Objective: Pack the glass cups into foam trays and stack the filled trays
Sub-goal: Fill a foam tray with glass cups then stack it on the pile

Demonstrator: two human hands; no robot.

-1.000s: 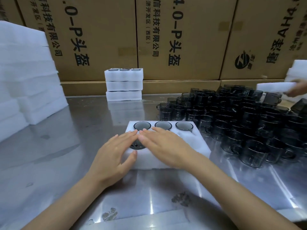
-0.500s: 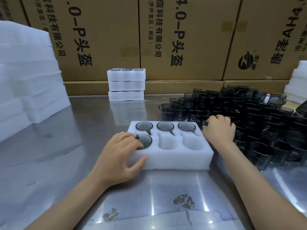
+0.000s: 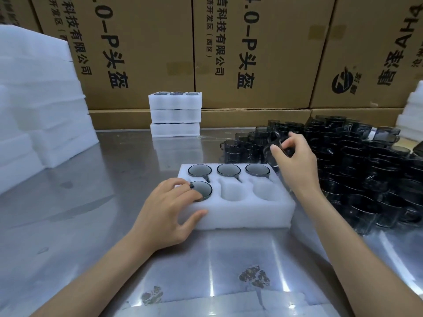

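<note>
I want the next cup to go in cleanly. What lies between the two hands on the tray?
In the head view, two empty pockets of the foam tray lie between the left hand and right hand.

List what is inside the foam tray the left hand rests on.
The foam tray holds four glass cups: three in the far row and one front-left. The other two front pockets show only foam. The left hand covers the front-left cup's near edge.
</note>
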